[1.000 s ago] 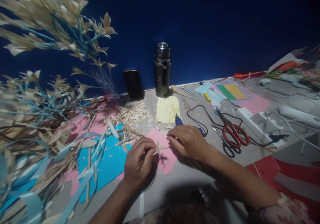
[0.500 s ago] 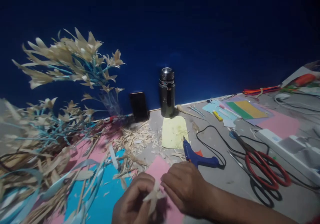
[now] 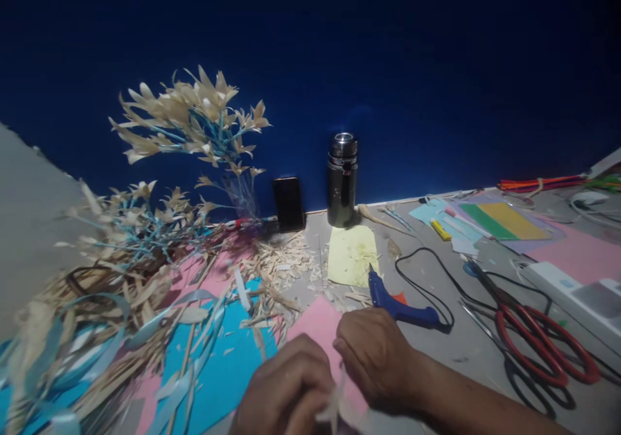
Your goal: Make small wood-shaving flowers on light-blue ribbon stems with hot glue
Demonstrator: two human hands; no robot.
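Low in the head view, my left hand (image 3: 291,386) is closed around a pale flower of dried husk petals (image 3: 334,406), its thumb and fingertips at the flower's base. The flower is partly cut off by the bottom edge. My right hand (image 3: 376,354) is curled close beside it over pink paper (image 3: 317,322), and one narrow petal reaches up toward its fingertips. Whatever the right fingers pinch is hidden behind them. Just beyond the right hand lies a blue glue gun (image 3: 402,309), its nozzle resting on the edge of a yellow sheet (image 3: 352,254).
Scissors with red handles (image 3: 543,344) and a white power strip (image 3: 572,293) lie to the right. A dark flask (image 3: 342,183) and a phone (image 3: 289,205) stand by the wall. Husk flowers on blue stems (image 3: 194,118), ribbon (image 3: 116,331) and husk scraps (image 3: 286,257) crowd the left.
The view has swung left, so everything sits further right in the picture. My left hand has turned to show more of its back, and the flower is lower. The right hand stays curled.
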